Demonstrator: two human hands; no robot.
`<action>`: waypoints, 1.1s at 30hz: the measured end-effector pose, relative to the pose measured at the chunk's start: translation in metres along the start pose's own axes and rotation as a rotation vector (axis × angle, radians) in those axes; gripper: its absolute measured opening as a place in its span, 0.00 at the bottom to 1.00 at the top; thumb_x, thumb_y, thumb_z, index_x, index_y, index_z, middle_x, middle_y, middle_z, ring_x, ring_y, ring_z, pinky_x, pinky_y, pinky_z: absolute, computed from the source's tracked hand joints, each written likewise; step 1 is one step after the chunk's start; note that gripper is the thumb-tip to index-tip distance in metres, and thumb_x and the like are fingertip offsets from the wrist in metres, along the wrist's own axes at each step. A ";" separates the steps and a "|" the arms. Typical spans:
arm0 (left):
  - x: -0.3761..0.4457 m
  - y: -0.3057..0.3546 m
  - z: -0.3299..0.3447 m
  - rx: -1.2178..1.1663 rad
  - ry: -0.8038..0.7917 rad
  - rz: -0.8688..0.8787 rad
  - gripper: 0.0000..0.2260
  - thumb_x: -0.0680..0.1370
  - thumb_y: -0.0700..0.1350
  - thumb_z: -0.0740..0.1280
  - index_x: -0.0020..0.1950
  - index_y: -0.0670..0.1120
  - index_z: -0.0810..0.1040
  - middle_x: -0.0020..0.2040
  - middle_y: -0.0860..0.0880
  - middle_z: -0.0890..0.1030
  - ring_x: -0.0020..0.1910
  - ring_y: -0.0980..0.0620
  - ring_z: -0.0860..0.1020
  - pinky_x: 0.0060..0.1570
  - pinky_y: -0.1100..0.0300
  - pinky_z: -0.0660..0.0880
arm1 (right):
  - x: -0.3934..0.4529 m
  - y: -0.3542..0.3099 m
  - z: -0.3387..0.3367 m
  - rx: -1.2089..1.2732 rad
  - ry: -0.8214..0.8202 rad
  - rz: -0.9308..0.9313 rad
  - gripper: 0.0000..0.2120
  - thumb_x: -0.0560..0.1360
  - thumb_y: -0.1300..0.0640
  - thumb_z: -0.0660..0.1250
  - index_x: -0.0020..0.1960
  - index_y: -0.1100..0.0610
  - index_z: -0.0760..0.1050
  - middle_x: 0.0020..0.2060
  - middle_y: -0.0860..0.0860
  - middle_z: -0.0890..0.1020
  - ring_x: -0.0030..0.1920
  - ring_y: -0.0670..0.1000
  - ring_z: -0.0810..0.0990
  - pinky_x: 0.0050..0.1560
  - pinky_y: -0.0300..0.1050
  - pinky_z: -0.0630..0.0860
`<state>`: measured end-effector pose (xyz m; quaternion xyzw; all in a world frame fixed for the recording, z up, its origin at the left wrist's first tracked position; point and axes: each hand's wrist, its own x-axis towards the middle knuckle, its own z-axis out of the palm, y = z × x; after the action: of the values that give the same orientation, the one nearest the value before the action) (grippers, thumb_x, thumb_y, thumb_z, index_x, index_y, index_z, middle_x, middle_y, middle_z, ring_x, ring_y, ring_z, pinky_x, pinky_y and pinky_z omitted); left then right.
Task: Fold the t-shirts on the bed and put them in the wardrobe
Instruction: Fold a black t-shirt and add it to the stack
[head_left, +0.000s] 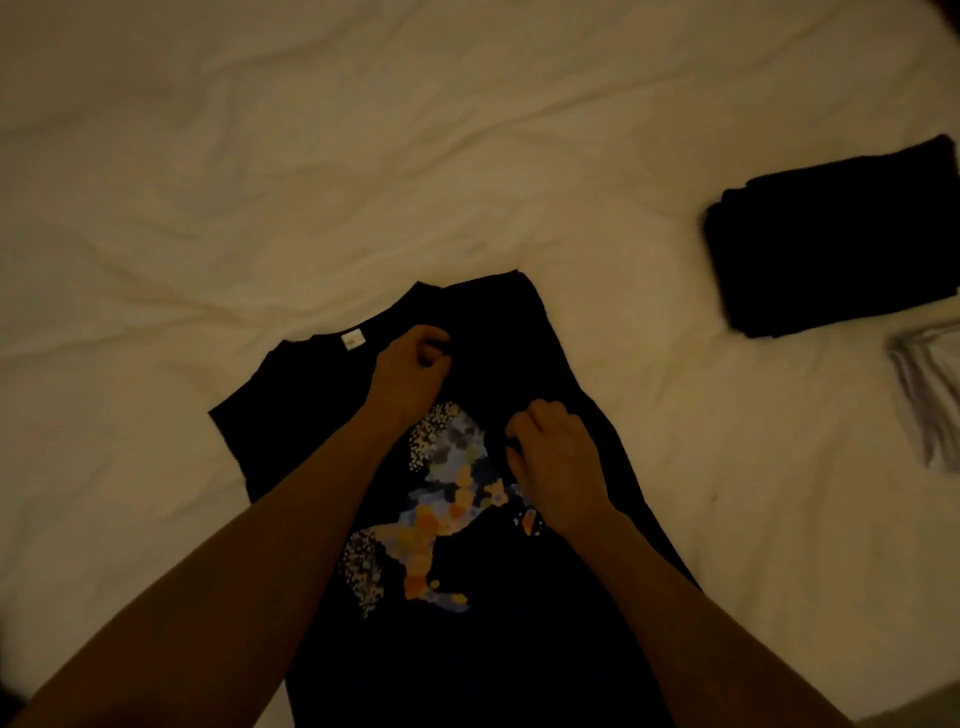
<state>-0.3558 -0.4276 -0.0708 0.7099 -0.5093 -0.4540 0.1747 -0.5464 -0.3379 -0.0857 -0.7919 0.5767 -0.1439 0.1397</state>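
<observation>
Already, two folded piles are laid at the bed's right side, while a printed black shirt, half folded in the middle, is pinched by left hand and right hand; the wardrobe step is left.

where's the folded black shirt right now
In the head view, the folded black shirt lies on the white bed sheet at the right edge, just above a folded grey garment.
</observation>
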 end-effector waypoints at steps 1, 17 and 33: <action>-0.002 -0.005 0.000 0.010 0.026 -0.003 0.09 0.80 0.38 0.65 0.60 0.46 0.77 0.45 0.47 0.79 0.48 0.46 0.79 0.56 0.51 0.77 | 0.000 -0.002 0.005 -0.021 -0.017 -0.014 0.12 0.65 0.63 0.78 0.42 0.59 0.75 0.39 0.55 0.75 0.38 0.57 0.75 0.34 0.48 0.68; -0.097 -0.096 0.013 0.144 0.356 -0.104 0.28 0.80 0.55 0.65 0.77 0.48 0.63 0.57 0.46 0.75 0.50 0.48 0.76 0.40 0.56 0.74 | 0.059 -0.014 0.016 -0.027 -0.456 -0.011 0.21 0.80 0.48 0.65 0.67 0.59 0.69 0.57 0.59 0.75 0.53 0.63 0.76 0.47 0.55 0.74; -0.025 -0.144 -0.123 0.295 0.604 -0.247 0.22 0.80 0.56 0.65 0.69 0.44 0.74 0.64 0.40 0.75 0.63 0.37 0.72 0.59 0.44 0.70 | 0.198 0.006 -0.004 -0.151 -0.333 0.128 0.24 0.80 0.47 0.63 0.73 0.57 0.66 0.67 0.60 0.70 0.66 0.64 0.67 0.61 0.57 0.66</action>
<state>-0.1751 -0.3717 -0.0963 0.8858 -0.4051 -0.1629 0.1570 -0.4952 -0.5292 -0.0713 -0.7749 0.6039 0.0418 0.1821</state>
